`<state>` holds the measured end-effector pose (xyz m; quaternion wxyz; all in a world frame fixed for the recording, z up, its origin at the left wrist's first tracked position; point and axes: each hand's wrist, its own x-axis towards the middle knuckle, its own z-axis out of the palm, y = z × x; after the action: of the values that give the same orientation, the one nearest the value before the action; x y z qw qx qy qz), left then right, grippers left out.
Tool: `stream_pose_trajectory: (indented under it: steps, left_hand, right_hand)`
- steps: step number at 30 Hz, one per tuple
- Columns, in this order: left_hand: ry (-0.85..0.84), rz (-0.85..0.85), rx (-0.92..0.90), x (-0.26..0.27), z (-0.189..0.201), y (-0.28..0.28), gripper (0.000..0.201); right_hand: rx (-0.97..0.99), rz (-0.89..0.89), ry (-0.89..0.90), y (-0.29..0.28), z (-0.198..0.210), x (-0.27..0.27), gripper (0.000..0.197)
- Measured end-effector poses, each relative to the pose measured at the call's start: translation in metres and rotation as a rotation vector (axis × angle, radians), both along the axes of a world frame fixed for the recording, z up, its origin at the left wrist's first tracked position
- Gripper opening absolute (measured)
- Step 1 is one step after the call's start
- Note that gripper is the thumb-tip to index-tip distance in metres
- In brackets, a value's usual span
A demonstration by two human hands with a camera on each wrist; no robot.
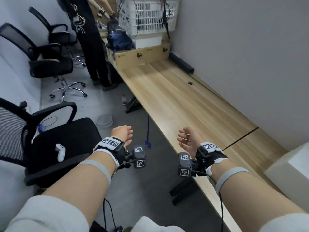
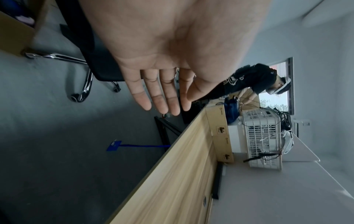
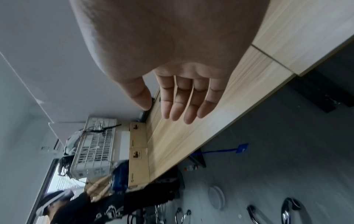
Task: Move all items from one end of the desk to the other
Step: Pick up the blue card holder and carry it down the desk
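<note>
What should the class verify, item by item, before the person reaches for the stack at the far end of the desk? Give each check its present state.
1. Left hand holds nothing: ok.
2. Right hand holds nothing: ok.
3. Middle of the desk bare for carrying across: ok.
4. White basket sits steady on the white box: cannot tell.
5. Cables in the basket free of snags: not ok, they hang over its rim.
6. Another person stands clear of the stack: not ok.

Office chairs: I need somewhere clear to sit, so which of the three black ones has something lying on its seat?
The nearest office chair, beside the left hand: a white controller lies on its seat. The two farther chairs' seats show nothing on them.
</note>
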<state>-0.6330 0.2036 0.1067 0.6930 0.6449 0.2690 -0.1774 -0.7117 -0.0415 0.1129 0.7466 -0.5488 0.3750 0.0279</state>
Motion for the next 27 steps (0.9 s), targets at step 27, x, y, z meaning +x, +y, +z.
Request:
stream_pose_trajectory:
  steps: [27]
  left_hand:
    - [0.203,-0.276,-0.141,0.266,-0.161,0.006,0.024]
  right_hand:
    - [-0.419,0.148,0.322,0.060,-0.116,0.265,0.009]
